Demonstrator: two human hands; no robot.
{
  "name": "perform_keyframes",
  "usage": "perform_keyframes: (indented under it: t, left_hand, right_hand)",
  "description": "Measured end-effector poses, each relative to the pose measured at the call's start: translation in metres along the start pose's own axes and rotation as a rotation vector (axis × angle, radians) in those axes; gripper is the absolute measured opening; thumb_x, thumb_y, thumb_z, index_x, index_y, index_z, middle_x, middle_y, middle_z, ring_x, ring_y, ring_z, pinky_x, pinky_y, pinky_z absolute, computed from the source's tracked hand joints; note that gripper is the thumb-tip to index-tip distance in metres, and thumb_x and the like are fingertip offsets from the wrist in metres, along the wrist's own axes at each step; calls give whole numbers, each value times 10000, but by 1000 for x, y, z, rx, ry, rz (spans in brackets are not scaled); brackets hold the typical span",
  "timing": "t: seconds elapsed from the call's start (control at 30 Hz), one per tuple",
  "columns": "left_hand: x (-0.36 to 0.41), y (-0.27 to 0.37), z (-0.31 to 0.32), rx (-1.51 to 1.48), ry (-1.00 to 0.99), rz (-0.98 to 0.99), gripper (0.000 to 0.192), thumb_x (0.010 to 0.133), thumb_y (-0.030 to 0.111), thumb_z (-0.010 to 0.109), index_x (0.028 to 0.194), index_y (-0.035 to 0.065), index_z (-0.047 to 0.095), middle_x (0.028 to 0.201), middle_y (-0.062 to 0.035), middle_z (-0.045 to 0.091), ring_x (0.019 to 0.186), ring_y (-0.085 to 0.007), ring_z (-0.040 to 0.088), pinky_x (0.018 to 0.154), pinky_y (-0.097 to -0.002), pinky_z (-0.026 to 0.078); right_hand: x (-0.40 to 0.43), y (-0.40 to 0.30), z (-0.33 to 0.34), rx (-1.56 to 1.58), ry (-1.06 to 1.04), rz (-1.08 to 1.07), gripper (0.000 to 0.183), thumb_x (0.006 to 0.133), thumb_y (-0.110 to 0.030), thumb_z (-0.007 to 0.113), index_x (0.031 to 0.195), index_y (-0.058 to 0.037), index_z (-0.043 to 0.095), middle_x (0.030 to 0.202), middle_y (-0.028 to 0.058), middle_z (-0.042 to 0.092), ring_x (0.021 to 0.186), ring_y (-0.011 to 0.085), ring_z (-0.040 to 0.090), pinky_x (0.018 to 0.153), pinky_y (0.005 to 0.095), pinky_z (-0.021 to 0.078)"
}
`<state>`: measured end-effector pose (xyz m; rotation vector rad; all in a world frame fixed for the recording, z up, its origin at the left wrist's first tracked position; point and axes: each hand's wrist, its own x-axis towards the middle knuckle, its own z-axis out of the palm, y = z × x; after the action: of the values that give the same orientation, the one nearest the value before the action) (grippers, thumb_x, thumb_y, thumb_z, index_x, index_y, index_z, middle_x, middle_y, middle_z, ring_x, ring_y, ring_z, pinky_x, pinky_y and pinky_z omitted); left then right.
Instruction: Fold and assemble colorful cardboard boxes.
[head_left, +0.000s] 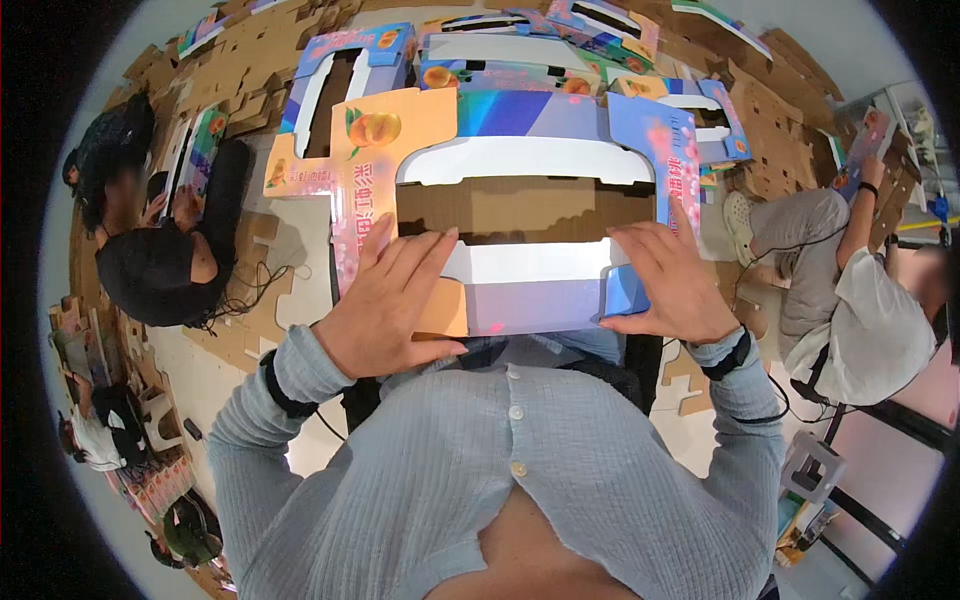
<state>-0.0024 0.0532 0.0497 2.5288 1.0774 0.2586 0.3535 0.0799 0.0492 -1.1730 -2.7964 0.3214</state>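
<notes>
In front of my body lies a printed cardboard fruit box (536, 311) with peach pictures, writing and orange, blue and purple panels. Its top has a wide window, through which I see the bare brown cardboard inside (525, 206). A white flap (525, 159) edges the window's far side, and another white strip (536, 262) runs along the near side. My left hand (382, 304) grips the near left corner, fingers spread on top and thumb at the near edge. At the near right corner, my right hand (667, 281) holds the box the same way, its thumb by a blue tab (626, 291).
More printed boxes stand beyond mine, one at left (390, 56), one behind (510, 75) and one at right (724, 124). Flattened brown cardboard (232, 71) covers the floor. People sit left (154, 274) and right (885, 322), each handling printed cardboard. Cables (251, 296) trail left.
</notes>
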Motion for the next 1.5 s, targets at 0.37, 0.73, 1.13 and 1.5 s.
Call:
perform_keyframes:
  t: [0.37,0.73,1.13,1.5]
  left_hand:
    - [5,2,14,-42,11,-87,967,680,368,824,1418,-56,364,1247,-206,474,1212,-364,454,1138,-598,122]
    - [6,-1,7,-98,-8,-98,936,692,360,817,1411,-44,375,1254,-195,464,1224,-361,447,1145,-599,107]
    - [61,34,-4,-1218,85,-304,565,921,195,642,1376,-56,419,1392,-196,457,1343,-296,410,1139,-407,320]
    - [157,43,78,-2451,125,-494,192,932,127,536,1095,30,563,1179,-92,586,1185,-228,507,1114,-374,344]
  right_hand:
    - [4,-2,2,35,-38,40,887,665,-623,755,1226,21,515,1060,152,561,1078,323,559,1142,649,126]
    - [4,-10,9,75,64,102,870,662,-604,777,1196,37,528,1018,157,568,1046,346,564,1138,643,110]
    - [24,7,-37,139,247,50,624,788,-307,767,1292,-38,515,1308,156,511,1223,366,474,1053,442,356]
    - [66,50,-35,-174,108,105,1099,626,-450,862,1440,45,314,1454,220,389,1377,377,356,1133,520,286]
